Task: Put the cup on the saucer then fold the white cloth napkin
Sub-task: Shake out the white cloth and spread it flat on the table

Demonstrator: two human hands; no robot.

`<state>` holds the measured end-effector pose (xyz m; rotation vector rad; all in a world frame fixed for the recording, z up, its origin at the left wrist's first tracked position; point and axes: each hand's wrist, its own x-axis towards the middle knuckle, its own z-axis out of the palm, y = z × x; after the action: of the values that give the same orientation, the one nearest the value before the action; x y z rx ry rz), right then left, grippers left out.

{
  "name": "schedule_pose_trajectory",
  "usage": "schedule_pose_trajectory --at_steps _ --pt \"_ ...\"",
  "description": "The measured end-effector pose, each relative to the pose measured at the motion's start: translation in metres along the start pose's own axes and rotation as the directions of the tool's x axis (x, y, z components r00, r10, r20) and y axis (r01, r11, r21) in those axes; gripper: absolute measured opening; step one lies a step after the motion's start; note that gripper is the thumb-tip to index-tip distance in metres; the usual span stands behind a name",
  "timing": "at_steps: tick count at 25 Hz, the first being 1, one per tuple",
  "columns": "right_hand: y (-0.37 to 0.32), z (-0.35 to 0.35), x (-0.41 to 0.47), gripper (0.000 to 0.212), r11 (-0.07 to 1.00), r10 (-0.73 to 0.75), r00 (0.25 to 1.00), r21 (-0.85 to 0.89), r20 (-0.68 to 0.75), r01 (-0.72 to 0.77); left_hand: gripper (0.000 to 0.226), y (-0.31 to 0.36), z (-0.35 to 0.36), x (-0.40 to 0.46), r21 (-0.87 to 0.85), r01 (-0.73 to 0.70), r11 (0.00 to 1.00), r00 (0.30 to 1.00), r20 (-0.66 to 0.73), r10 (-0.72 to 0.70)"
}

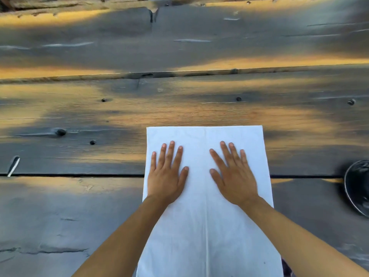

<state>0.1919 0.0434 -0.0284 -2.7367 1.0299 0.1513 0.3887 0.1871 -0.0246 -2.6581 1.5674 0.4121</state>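
A white cloth napkin (pixel 205 226) lies flat on the dark wooden table (pixel 79 216), long side running away from me, with a crease down its middle. My left hand (pixel 166 174) presses palm-down on its left half, fingers spread. On the right half rests my right hand (pixel 232 174), also flat with fingers apart. Neither hand grips anything. At the far right edge a dark round dish (pixel 357 188) with a pale rim shows only in part; I cannot tell whether it is the saucer or the cup.
The table is made of wide weathered planks with gaps between them (pixel 69 174) and knots. A small white strip (pixel 13 166) lies at the left edge. Patches of orange light fall across the boards.
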Motion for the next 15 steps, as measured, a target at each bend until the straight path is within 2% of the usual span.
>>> schedule_pose_trajectory --at_steps 5,8,10,12,13,15 --pt "0.060 -0.011 -0.015 0.067 0.986 0.164 0.986 -0.007 0.007 -0.164 0.068 -0.020 -0.004 0.000 -0.016 0.051 0.999 0.998 -0.027 -0.051" --pt "0.057 -0.015 -0.012 0.061 0.978 0.171 0.985 0.120 -0.013 -0.168 0.062 -0.021 -0.008 0.001 -0.091 0.037 0.995 0.996 -0.079 -0.044" --pt "0.059 -0.025 -0.006 0.051 0.956 0.211 0.971 0.229 -0.109 -0.182 0.054 -0.030 -0.018 0.007 -0.192 -0.024 0.981 0.983 -0.181 -0.011" --pt "0.068 -0.036 0.009 0.040 0.950 0.258 0.934 0.239 -0.246 -0.200 0.045 -0.043 -0.030 0.024 -0.215 -0.070 0.974 0.951 -0.309 0.000" --pt "0.072 -0.041 0.018 0.040 0.947 0.281 0.919 0.236 -0.276 -0.219 0.044 -0.049 -0.038 0.036 -0.211 -0.047 0.976 0.942 -0.334 -0.027" --pt "0.081 -0.052 0.039 0.054 0.935 0.319 0.915 0.239 -0.246 -0.261 0.048 -0.060 -0.053 0.061 -0.198 0.039 0.979 0.953 -0.286 -0.096"
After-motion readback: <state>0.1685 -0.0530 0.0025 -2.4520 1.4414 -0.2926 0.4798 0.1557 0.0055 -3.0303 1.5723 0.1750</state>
